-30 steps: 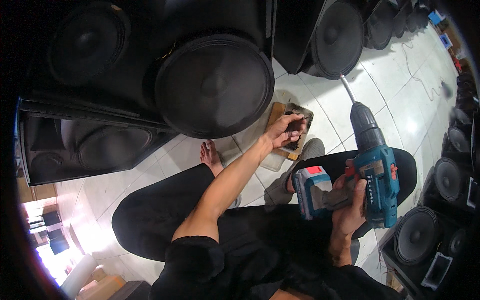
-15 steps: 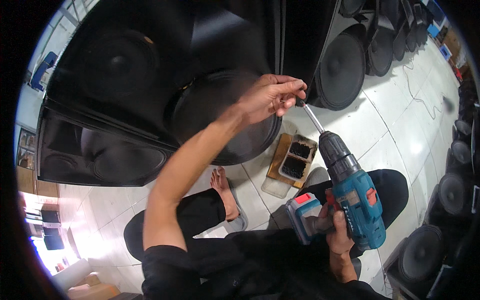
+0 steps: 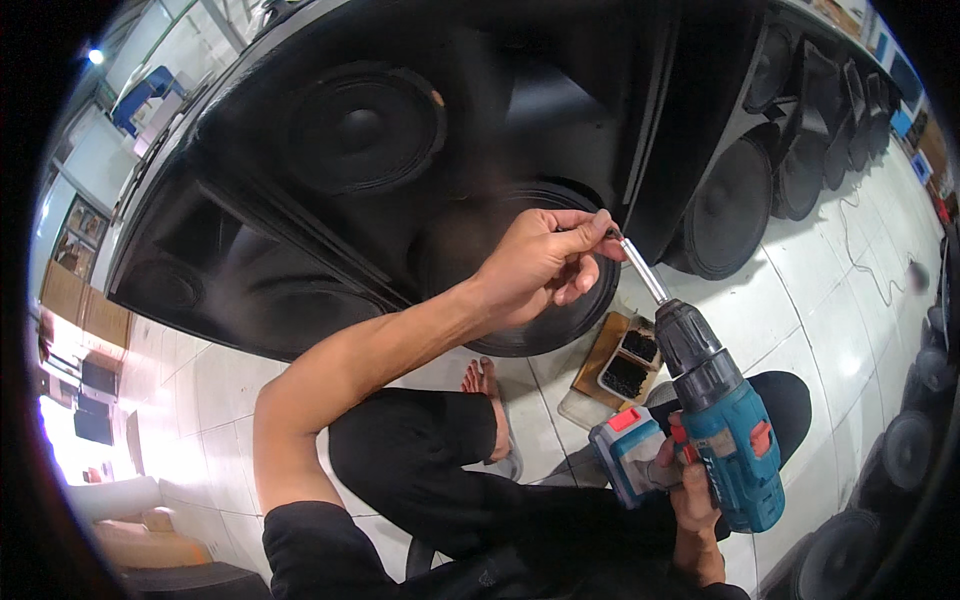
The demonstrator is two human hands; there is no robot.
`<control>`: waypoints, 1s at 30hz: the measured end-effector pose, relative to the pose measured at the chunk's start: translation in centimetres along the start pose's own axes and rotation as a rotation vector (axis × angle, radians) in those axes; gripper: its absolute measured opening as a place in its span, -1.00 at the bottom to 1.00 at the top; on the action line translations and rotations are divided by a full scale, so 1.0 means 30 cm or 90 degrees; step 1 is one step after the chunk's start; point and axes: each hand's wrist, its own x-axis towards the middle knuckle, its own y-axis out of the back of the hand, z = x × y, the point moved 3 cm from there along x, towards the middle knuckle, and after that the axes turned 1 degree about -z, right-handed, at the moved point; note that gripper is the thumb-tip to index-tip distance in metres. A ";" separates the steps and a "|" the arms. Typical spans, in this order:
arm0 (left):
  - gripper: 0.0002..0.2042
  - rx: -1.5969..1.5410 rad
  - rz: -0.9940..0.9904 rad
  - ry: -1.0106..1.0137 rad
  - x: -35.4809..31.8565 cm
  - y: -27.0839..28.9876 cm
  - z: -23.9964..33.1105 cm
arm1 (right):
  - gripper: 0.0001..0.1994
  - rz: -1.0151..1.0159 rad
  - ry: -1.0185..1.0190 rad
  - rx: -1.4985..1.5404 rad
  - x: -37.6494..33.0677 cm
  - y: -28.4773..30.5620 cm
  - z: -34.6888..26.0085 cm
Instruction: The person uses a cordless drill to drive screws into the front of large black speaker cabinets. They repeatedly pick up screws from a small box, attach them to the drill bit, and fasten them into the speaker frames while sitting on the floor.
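My right hand (image 3: 692, 492) is wrapped round the handle of a teal and black cordless drill (image 3: 735, 440), held upright with its long silver bit holder (image 3: 645, 272) pointing up and away to the left. At the bit's tip, thumb and forefinger of my left hand (image 3: 550, 262) pinch a small black screw (image 3: 613, 233), mostly covered by the fingers. Below, on the floor, a two-part plastic tray (image 3: 605, 378) of small black pieces rests on a piece of wood (image 3: 598, 356). Behind my left hand is the black speaker cabinet (image 3: 490, 150) with its round cones.
More black speakers (image 3: 735, 205) stand in a row at the far right, and others (image 3: 905, 450) line the right edge. White floor tiles (image 3: 820, 300) run between them, with a thin cable (image 3: 868, 260) lying there. My bent knees flank the tray.
My view has shifted, so the cabinet sits further right and lower. The left fingers stay at the bit's tip, where the dark piece now shows less. The right hand keeps the drill.
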 end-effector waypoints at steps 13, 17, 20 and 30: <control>-0.73 0.001 -0.011 -0.036 -0.018 0.053 0.033 | -0.59 -0.044 0.028 -0.058 0.016 -0.026 0.007; -0.74 -0.036 -0.002 -0.021 -0.039 0.089 0.059 | -0.60 -0.122 0.027 -0.058 0.024 -0.027 0.040; -0.74 0.007 0.012 -0.036 -0.057 0.125 0.083 | -0.58 -0.054 0.027 0.019 0.032 -0.095 0.040; -0.73 -0.075 0.012 -0.111 -0.140 0.125 0.191 | -0.48 -0.024 0.100 -0.231 0.059 -0.148 0.006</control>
